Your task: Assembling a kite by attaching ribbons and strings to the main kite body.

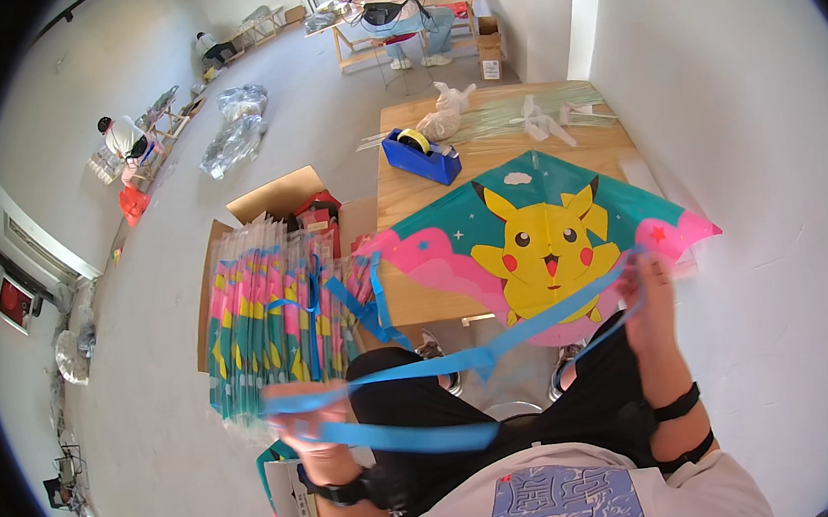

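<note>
A blue ribbon [538, 324] is stretched in front of me between both hands, above my lap. My left hand [308, 423], blurred by motion, grips it at the left, and a loose length trails from there toward the middle. Its other end is pinched in my right hand [648, 299], close to the table's right front corner. Beyond the ribbon, a triangular kite [512, 196] in green and pink, printed with a yellow cartoon animal, lies spread over the wooden table [421, 287]. The kite's lower edge hangs past the table's front.
A blue tape dispenser [423, 159], a knotted plastic bag [446, 113] and thin pale rods [529, 112] lie at the table's back. Left of the table, a cardboard box [275, 194] holds several bagged, folded kites [262, 316]. A white wall [742, 181] borders the right; several people work farther off.
</note>
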The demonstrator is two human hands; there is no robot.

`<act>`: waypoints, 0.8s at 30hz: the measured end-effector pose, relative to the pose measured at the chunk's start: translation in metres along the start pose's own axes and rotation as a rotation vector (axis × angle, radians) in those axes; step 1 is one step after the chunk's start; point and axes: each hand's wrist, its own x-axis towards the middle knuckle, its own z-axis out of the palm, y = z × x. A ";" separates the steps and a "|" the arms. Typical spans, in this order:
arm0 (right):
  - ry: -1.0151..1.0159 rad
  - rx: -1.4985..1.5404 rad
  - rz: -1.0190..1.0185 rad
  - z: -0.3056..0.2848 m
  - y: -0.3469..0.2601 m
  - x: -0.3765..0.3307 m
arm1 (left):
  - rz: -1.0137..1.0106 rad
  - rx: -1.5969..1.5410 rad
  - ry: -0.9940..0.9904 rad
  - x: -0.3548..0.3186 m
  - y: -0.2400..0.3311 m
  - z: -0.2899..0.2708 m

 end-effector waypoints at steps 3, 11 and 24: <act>0.217 -0.077 -0.121 -0.038 -0.027 0.025 | 0.262 -0.013 0.313 0.003 0.066 0.002; 0.209 -0.304 -0.364 -0.084 -0.061 0.033 | -0.033 2.038 0.798 -0.010 0.146 -0.042; -0.304 -0.497 -0.222 -0.050 -0.065 -0.014 | -0.472 1.836 1.023 -0.073 0.227 -0.309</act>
